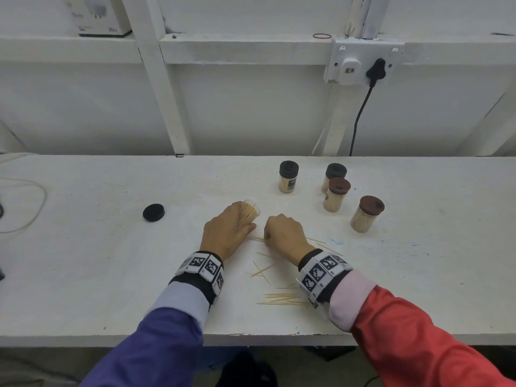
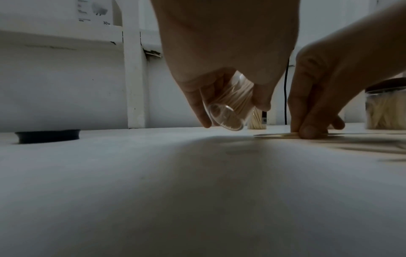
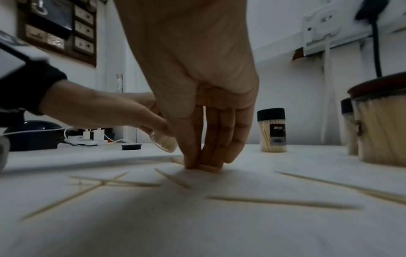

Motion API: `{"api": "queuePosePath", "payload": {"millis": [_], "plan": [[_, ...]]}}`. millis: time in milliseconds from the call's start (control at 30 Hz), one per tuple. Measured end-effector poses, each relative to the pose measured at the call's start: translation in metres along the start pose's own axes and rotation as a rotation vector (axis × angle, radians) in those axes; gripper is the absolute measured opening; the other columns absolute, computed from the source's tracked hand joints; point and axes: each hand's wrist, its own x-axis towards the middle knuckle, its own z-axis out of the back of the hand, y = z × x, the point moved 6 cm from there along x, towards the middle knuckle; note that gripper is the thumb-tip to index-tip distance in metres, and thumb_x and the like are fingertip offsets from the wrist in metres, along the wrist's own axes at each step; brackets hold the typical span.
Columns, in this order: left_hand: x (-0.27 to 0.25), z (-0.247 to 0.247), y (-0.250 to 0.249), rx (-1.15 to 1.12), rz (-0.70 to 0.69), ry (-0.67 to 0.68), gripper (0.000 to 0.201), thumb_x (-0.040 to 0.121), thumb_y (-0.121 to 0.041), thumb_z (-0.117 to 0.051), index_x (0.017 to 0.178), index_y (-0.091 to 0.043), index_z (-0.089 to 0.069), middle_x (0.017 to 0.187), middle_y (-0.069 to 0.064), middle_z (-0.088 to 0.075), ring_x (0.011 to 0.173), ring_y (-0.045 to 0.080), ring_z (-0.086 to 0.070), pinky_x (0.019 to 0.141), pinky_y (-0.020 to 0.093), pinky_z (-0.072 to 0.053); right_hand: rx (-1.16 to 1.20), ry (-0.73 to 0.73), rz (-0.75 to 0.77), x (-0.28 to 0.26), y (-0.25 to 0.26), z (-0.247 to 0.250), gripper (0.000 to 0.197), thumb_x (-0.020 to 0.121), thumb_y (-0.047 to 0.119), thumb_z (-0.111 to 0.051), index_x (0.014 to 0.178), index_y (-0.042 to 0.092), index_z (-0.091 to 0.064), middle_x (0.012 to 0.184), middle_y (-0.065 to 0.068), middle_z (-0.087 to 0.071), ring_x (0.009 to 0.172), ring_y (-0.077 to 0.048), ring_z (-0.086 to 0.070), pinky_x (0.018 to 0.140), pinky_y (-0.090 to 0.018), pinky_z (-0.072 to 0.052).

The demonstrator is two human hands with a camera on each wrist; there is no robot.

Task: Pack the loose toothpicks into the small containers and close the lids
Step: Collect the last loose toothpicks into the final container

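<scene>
My left hand (image 1: 227, 230) grips a clear, lidless container (image 1: 250, 210) partly full of toothpicks, tilted above the table; its transparent base (image 2: 226, 116) shows in the left wrist view. Just to its right, my right hand (image 1: 283, 234) has its fingertips (image 3: 193, 164) down on the table, pinching a small bunch of toothpicks (image 3: 207, 167). Loose toothpicks (image 1: 280, 297) lie scattered between and behind my wrists. A black lid (image 1: 153, 212) lies alone on the table to the left.
Several lidded containers full of toothpicks stand at the back right: one black-lidded (image 1: 288, 177), another black-lidded (image 1: 335, 174), two brown-lidded (image 1: 336, 194) (image 1: 366, 214). A wall socket with a black cable (image 1: 360, 113) is behind them. White cables (image 1: 25, 202) lie far left.
</scene>
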Motion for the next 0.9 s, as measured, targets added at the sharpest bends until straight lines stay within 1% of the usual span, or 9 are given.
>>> {"api": "queuePosePath", "payload": {"millis": [67, 167, 233, 367, 500, 600, 667, 767, 900], "plan": [[0.001, -0.002, 0.0, 0.005, -0.004, 0.009, 0.049, 0.092, -0.047, -0.056, 0.13, -0.019, -0.044, 0.122, -0.002, -0.059, 0.105, 0.028, -0.058, 0.081, 0.033, -0.04, -0.036, 0.0, 0.03, 0.0, 0.001, 0.0, 0.019, 0.089, 0.005, -0.052, 0.103, 0.007, -0.065, 0.104, -0.013, -0.062, 0.091, -0.034, -0.063, 0.067, -0.031, -0.042], [0.001, -0.001, 0.004, -0.006, 0.011, -0.004, 0.046, 0.092, -0.047, -0.057, 0.126, -0.018, -0.045, 0.117, -0.002, -0.06, 0.101, 0.027, -0.057, 0.077, 0.032, -0.039, -0.114, 0.031, 0.091, -0.001, 0.003, 0.0, 0.018, 0.087, 0.001, -0.049, 0.098, 0.005, -0.062, 0.102, -0.014, -0.061, 0.089, -0.035, -0.061, 0.065, -0.031, -0.036], [0.002, -0.002, 0.005, -0.014, 0.011, -0.003, 0.046, 0.092, -0.047, -0.057, 0.126, -0.018, -0.045, 0.116, -0.002, -0.059, 0.101, 0.027, -0.057, 0.078, 0.032, -0.039, -0.157, 0.079, 0.134, -0.001, 0.003, -0.003, 0.015, 0.087, 0.003, -0.049, 0.098, 0.005, -0.06, 0.104, -0.013, -0.061, 0.092, -0.033, -0.061, 0.067, -0.031, -0.033], [0.002, -0.004, 0.004, -0.007, -0.004, 0.014, 0.047, 0.091, -0.048, -0.056, 0.127, -0.019, -0.045, 0.117, -0.002, -0.059, 0.103, 0.027, -0.057, 0.08, 0.034, -0.04, -0.229, 0.127, 0.19, -0.002, 0.004, -0.009, 0.02, 0.092, 0.009, -0.046, 0.108, 0.001, -0.055, 0.111, -0.014, -0.057, 0.099, -0.033, -0.059, 0.068, -0.033, -0.031], [0.003, -0.004, 0.005, -0.009, -0.001, 0.018, 0.049, 0.091, -0.049, -0.057, 0.128, -0.019, -0.044, 0.117, -0.002, -0.059, 0.103, 0.028, -0.057, 0.078, 0.033, -0.038, -0.195, 0.115, 0.195, -0.001, 0.0, -0.009, 0.02, 0.093, 0.009, -0.044, 0.109, 0.003, -0.055, 0.111, -0.014, -0.058, 0.098, -0.033, -0.059, 0.068, -0.033, -0.033], [0.003, -0.005, 0.005, -0.005, -0.012, 0.015, 0.048, 0.091, -0.049, -0.057, 0.126, -0.019, -0.044, 0.116, -0.002, -0.059, 0.102, 0.028, -0.057, 0.077, 0.032, -0.037, -0.14, 0.084, 0.203, -0.002, -0.007, -0.005, 0.02, 0.094, 0.012, -0.049, 0.107, 0.012, -0.064, 0.108, -0.01, -0.062, 0.094, -0.031, -0.061, 0.07, -0.033, -0.039], [0.003, -0.004, 0.004, -0.003, -0.017, 0.012, 0.048, 0.091, -0.048, -0.056, 0.126, -0.018, -0.044, 0.116, -0.001, -0.059, 0.102, 0.028, -0.057, 0.077, 0.033, -0.038, -0.135, 0.055, 0.187, -0.005, -0.009, -0.004, 0.021, 0.091, 0.013, -0.052, 0.105, 0.016, -0.068, 0.106, -0.009, -0.064, 0.092, -0.031, -0.062, 0.07, -0.031, -0.039], [0.003, -0.004, 0.003, -0.004, -0.022, 0.012, 0.048, 0.092, -0.048, -0.056, 0.127, -0.018, -0.044, 0.117, -0.002, -0.059, 0.102, 0.029, -0.058, 0.079, 0.034, -0.039, -0.144, 0.032, 0.158, -0.007, -0.009, -0.003, 0.02, 0.089, 0.011, -0.05, 0.098, 0.014, -0.068, 0.101, -0.008, -0.065, 0.089, -0.03, -0.062, 0.066, -0.029, -0.035], [0.002, -0.004, 0.003, -0.005, -0.032, 0.004, 0.045, 0.092, -0.049, -0.056, 0.122, -0.018, -0.044, 0.11, -0.003, -0.058, 0.097, 0.028, -0.057, 0.075, 0.032, -0.036, -0.117, 0.134, 0.17, -0.007, -0.009, -0.009, 0.017, 0.089, 0.014, -0.05, 0.101, 0.008, -0.062, 0.105, -0.009, -0.062, 0.097, -0.028, -0.058, 0.07, -0.033, -0.038]]}}
